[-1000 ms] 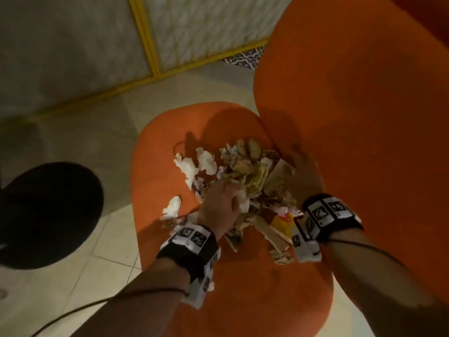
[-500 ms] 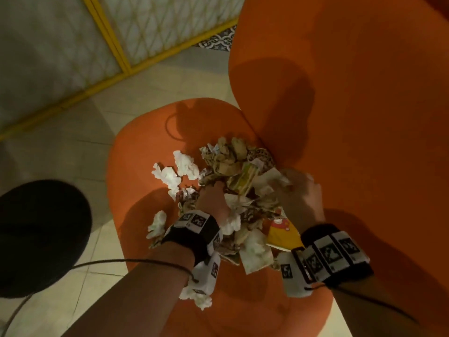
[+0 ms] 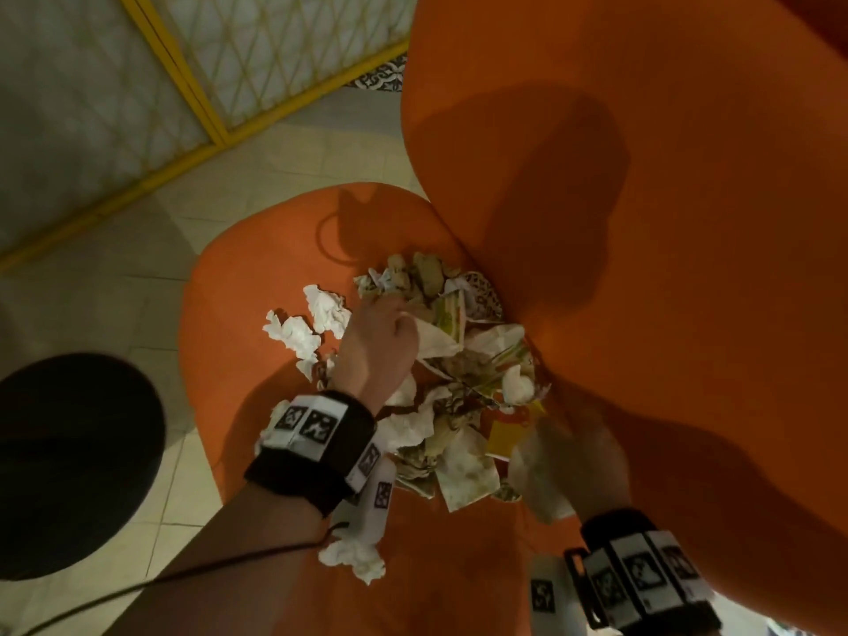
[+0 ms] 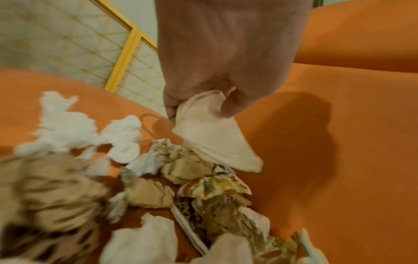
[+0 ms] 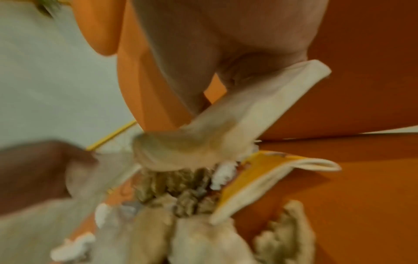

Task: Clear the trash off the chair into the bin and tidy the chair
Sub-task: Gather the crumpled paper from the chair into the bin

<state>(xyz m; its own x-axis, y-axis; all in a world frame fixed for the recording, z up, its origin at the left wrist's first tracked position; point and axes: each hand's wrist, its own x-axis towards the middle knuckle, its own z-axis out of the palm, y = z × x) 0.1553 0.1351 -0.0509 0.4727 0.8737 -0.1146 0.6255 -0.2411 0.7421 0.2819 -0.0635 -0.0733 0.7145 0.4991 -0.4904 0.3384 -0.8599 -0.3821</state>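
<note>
A heap of crumpled paper trash [image 3: 459, 433] lies on the orange chair seat [image 3: 238, 323], up against the backrest [image 3: 665, 222]. My left hand [image 3: 381, 346] sits on the far left part of the heap and grips a cream paper sheet [image 4: 217, 142] in curled fingers. My right hand [image 3: 585, 452], blurred, is at the heap's near right edge and pinches another cream paper piece [image 5: 237, 125] beside a yellow wrapper [image 3: 504, 433]. White tissues [image 3: 298, 332] lie loose to the left. One more tissue [image 3: 353, 555] lies near my left wrist.
A round black bin [image 3: 69, 465] stands on the tiled floor to the left of the chair. A yellow-framed lattice panel [image 3: 197, 80] runs along the back. A cable trails from my left wrist band.
My left hand has reached farther into the heap and closed on a cream sheet. My right hand has drawn back toward me with paper in it. The view has tilted closer.
</note>
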